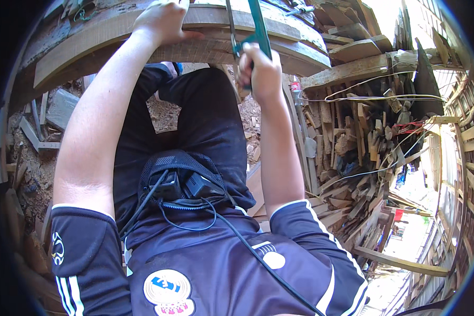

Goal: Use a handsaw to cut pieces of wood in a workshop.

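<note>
At the top of the head view a wooden board (pixel 92 38) lies across the edge of a workbench, with more timber layered beside and under it. My left hand (pixel 160 22) grips the near edge of this board, its thumb stretched along the wood and its fingertips cut off by the frame. A green-framed hacksaw (pixel 259 25) stands over the boards to the right of that hand. My right hand (pixel 262 73) is closed round its handle, slightly blurred. The thin blade runs left of the frame across the boards; the far end of the saw is out of view.
Scrap wood (pixel 347 137) is heaped on the right, with loose cables (pixel 384 97) strung over it. A plastic bottle (pixel 295 90) with a red label stands near my right forearm. Wood chips and offcuts (pixel 50 145) cover the ground. A black pouch (pixel 181 176) with cables sits at my waist.
</note>
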